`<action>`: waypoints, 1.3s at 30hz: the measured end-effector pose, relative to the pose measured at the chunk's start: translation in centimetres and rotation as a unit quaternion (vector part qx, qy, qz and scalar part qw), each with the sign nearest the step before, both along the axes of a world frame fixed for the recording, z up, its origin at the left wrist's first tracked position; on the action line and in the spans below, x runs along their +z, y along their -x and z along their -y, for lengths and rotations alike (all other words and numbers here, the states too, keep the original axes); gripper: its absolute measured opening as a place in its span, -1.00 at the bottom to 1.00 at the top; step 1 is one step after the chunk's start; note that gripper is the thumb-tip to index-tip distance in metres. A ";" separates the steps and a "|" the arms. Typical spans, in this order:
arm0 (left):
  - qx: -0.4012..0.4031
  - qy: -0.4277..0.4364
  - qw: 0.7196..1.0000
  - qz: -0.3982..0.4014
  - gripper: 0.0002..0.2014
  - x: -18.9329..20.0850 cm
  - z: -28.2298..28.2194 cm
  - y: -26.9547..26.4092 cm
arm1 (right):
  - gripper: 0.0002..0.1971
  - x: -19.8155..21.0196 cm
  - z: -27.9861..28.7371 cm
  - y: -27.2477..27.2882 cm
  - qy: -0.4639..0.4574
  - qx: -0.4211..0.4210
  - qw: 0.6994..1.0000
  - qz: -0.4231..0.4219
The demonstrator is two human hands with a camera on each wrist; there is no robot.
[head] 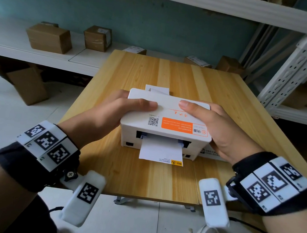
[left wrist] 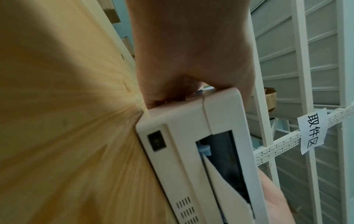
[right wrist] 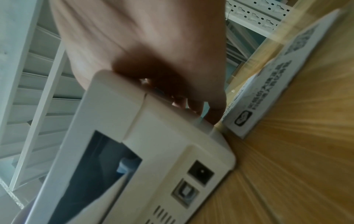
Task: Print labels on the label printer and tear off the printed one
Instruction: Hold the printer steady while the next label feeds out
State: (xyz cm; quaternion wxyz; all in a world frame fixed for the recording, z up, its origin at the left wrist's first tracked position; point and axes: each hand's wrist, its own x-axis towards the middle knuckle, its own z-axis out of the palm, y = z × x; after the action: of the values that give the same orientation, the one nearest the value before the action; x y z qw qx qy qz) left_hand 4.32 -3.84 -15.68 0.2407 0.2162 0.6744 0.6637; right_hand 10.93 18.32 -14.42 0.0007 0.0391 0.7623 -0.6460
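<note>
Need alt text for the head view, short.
Two hands grip a white label printer on a wooden table, the left hand on its left side and the right hand on its right, thumbs on the lid. A paper strip hangs from the near slot; cardboard boxes sit on shelves behind.

Your left hand (head: 110, 108) and right hand (head: 219, 129) reach forward, palms turned toward each other, each curled round one side of the label printer (head: 167, 122). Both thumbs lie flat across its top, pointing inward. Marker-covered bands wrap both wrists.
</note>
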 end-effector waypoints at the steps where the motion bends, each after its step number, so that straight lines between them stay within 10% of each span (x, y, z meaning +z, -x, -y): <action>1: 0.000 0.000 1.000 -0.001 -0.68 0.0 0.0 0.0 | -0.70 0.0 0.0 0.0 -0.001 0.000 1.000 0.000; 39: -0.024 -0.007 1.000 0.009 -0.64 -0.6 0.1 0.6 | -0.54 -0.1 0.6 0.2 0.052 -0.034 0.998 0.032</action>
State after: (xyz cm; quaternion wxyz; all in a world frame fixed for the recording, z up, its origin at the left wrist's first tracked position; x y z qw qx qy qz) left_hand 3.70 -3.90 -16.25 0.2609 0.2284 0.6621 0.6644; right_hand 10.70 17.72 -14.52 0.0050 0.0857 0.7254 -0.6830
